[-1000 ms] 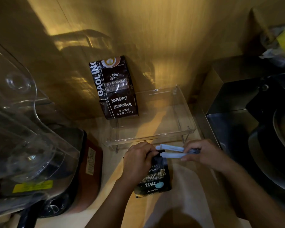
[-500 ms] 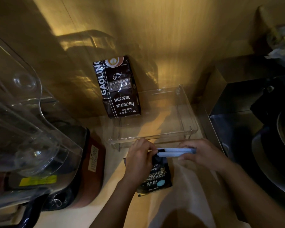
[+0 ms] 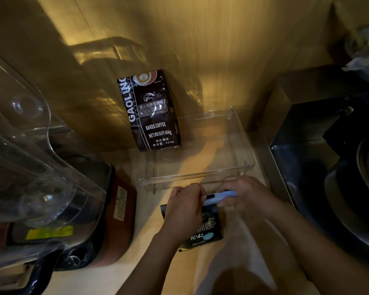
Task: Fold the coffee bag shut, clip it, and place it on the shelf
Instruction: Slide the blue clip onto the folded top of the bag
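**Q.** What does the head view show of the hands and the task object?

**A.** The small black foil coffee bag with pale lettering (image 3: 202, 228) lies on the light wooden counter (image 3: 119, 271), just in front of the clear acrylic shelf riser (image 3: 246, 165). The left hand (image 3: 184, 207) is closed over the bag's upper part, holding it down. The right hand (image 3: 246, 193) is closed around one end of the pale blue plastic sealing clip (image 3: 218, 198), which sits across the bag's top edge. Whether the clip has latched cannot be told; the fold itself is hidden under the fingers.

**Q.** What could go wrong from here?

**A.** Three risks appear likely. If the clip catches only part of the fold, the slick foil may spring open once released. If the left hand lifts early, the light bag could slide under the clip's pressure. During placement, the bag might knock the riser's low front lip, or tip the tall dark brown coffee bag marked GAOLINO (image 3: 151, 111).

**Q.** What do the containers hold?

**A.** The riser carries only the tall bag, standing at its back left corner against the wooden wall; the remainder is bare. The clear blender jug (image 3: 26, 158) at left appears empty. The contents of both bags are not visible.
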The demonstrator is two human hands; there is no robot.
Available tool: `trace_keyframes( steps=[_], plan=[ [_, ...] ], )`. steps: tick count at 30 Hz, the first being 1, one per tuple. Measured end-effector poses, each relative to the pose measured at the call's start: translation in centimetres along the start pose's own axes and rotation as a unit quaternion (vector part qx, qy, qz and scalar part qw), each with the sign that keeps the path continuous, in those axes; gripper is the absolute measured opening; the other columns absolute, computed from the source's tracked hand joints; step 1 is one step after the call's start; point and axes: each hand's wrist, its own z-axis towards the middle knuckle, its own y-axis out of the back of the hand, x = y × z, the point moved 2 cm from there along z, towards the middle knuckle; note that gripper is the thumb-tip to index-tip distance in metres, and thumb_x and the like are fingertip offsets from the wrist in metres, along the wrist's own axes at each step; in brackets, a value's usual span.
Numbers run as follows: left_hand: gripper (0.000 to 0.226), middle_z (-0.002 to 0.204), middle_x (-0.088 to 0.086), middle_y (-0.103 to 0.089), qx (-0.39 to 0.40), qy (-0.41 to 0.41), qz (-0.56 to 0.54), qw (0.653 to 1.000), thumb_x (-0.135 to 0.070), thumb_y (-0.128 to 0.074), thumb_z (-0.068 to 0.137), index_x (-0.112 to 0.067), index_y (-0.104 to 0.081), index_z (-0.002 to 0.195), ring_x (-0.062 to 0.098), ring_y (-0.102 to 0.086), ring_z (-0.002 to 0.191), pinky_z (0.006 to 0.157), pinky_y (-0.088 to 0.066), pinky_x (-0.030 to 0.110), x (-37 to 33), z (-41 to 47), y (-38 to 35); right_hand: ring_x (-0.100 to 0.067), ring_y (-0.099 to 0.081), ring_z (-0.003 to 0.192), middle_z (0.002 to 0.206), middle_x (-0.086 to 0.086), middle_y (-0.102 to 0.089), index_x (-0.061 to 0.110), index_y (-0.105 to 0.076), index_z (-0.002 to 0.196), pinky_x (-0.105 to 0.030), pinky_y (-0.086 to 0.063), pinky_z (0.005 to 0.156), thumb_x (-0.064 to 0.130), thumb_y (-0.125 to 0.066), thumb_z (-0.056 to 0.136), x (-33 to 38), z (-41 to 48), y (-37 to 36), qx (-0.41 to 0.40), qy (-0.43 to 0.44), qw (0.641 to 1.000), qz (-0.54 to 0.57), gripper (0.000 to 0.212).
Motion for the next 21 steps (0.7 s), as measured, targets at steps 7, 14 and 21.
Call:
trace_keyframes(
  steps=[7,14,21],
  plan=[
    [0.009,0.080,-0.002,-0.067,-0.002,-0.004,0.003,1.000,-0.029,-0.061,0.083,-0.024,-0.055,0.082,0.018,-0.049,0.073,0.057,-0.019,0.027,-0.5,0.3,0.4,-0.012,-0.055,0.078,0.082,0.009,-0.061,0.025,-0.066,0.090,-0.031,-0.045,0.068,0.035,-0.071,0.071,0.1,0.0,-0.2,0.002,-0.030,0.998,0.048,0.023],
    [0.009,0.081,0.001,-0.069,0.010,0.015,-0.037,0.999,-0.026,-0.065,0.080,-0.020,-0.060,0.083,0.020,-0.055,0.075,0.061,-0.025,0.025,-0.5,0.6,0.7,0.005,-0.059,0.073,0.079,0.006,-0.064,0.029,-0.065,0.077,-0.008,-0.045,0.063,0.016,-0.076,0.068,-1.9,-1.9,0.0,-0.046,-0.086,0.969,0.225,0.019],
    [0.006,0.086,0.003,-0.067,0.101,0.036,-0.084,0.991,-0.018,-0.058,0.085,-0.024,-0.059,0.085,0.019,-0.055,0.077,0.065,-0.040,0.032,0.5,1.3,1.1,-0.014,-0.060,0.074,0.080,-0.001,-0.065,0.023,-0.067,0.078,-0.031,-0.049,0.067,0.017,-0.075,0.068,-2.6,-2.6,-0.6,-0.084,-0.114,0.952,0.271,0.013]
  ],
)
